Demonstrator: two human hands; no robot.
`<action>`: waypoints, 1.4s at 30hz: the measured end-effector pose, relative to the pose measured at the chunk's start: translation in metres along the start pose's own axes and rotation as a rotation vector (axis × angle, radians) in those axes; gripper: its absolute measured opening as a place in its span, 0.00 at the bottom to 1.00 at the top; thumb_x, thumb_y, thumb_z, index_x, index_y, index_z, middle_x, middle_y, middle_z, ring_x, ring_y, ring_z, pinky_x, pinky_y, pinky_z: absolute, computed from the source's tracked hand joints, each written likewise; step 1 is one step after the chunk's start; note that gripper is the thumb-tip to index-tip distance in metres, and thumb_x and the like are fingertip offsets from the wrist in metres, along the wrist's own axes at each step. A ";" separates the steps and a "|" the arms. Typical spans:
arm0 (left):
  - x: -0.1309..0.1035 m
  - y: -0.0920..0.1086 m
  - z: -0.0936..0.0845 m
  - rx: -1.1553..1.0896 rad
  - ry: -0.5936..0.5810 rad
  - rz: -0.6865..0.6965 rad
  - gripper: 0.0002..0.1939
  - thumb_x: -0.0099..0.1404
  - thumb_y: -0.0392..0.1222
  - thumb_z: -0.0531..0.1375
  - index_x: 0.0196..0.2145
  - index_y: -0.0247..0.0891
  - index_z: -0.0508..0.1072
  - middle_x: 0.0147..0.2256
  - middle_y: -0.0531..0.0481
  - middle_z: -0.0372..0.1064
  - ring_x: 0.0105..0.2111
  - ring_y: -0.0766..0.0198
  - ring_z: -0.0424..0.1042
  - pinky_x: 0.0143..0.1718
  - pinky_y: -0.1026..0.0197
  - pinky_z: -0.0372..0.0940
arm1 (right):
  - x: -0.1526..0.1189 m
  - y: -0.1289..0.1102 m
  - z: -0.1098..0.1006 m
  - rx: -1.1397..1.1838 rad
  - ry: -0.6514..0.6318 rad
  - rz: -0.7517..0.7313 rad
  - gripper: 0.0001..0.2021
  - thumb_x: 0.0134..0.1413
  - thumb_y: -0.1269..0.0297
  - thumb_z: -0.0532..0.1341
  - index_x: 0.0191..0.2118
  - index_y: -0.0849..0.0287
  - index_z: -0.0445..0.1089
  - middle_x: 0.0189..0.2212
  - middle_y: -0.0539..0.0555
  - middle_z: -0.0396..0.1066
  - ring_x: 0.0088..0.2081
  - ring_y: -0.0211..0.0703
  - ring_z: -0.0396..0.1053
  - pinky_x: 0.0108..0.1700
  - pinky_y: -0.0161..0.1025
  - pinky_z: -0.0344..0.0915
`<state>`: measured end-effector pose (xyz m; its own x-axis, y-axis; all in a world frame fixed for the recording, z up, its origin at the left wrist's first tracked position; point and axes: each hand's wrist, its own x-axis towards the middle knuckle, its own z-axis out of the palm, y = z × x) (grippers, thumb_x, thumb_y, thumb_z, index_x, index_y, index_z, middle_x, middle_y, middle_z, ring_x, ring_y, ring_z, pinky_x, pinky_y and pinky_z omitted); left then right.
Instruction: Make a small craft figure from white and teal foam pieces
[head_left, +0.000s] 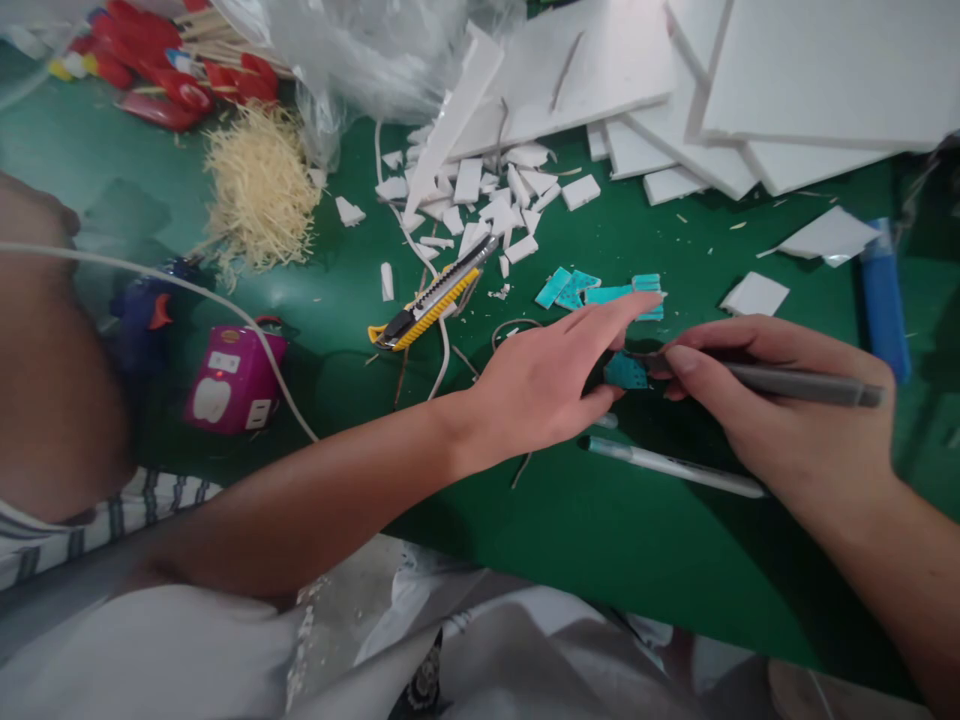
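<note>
My right hand (780, 390) is closed around a dark grey pen (802, 383), its tip end at a small turquoise piece (626, 371) with dark marks. The thumb of my left hand (536, 370) lies at the left edge of that piece, steadying it, while the index finger stretches out above; the other fingers are partly hidden. Just beyond that finger lie several more turquoise pieces (576, 287), some with dark dots or lines. A white marker with a teal end (675, 467) rests on the green table in front of my hands.
A yellow utility knife (435, 297) lies beside white foam scraps (495, 200). White foam boards (825, 80) are stacked at the back right, near a blue tube (885, 300). At left are thin sticks (262, 185), a magenta power adapter (234, 380), a cable and another person's arm (56, 370).
</note>
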<state>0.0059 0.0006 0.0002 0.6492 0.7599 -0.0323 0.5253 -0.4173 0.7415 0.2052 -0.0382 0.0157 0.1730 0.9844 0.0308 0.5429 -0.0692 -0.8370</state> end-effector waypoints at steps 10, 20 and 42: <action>0.001 0.000 -0.001 0.040 -0.018 0.001 0.35 0.68 0.32 0.59 0.69 0.43 0.56 0.56 0.47 0.72 0.36 0.69 0.76 0.39 0.65 0.69 | -0.003 0.001 -0.003 0.015 0.014 0.032 0.06 0.50 0.59 0.71 0.28 0.52 0.77 0.22 0.48 0.77 0.22 0.41 0.74 0.23 0.37 0.70; 0.001 0.001 -0.002 0.040 -0.016 -0.008 0.35 0.68 0.33 0.59 0.70 0.43 0.57 0.57 0.48 0.72 0.36 0.67 0.76 0.38 0.65 0.69 | -0.001 0.001 0.000 -0.013 -0.007 -0.016 0.03 0.51 0.62 0.70 0.28 0.50 0.77 0.22 0.46 0.77 0.22 0.40 0.72 0.23 0.36 0.67; 0.000 -0.001 -0.001 0.012 -0.006 0.003 0.35 0.67 0.33 0.59 0.70 0.43 0.57 0.57 0.48 0.72 0.36 0.68 0.75 0.39 0.65 0.68 | -0.006 -0.001 -0.003 0.027 0.012 0.035 0.04 0.49 0.61 0.70 0.27 0.49 0.77 0.21 0.48 0.77 0.21 0.43 0.74 0.22 0.38 0.69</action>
<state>0.0053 0.0017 0.0001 0.6542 0.7556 -0.0337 0.5295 -0.4258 0.7337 0.2061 -0.0441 0.0176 0.2013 0.9795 0.0076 0.5142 -0.0991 -0.8519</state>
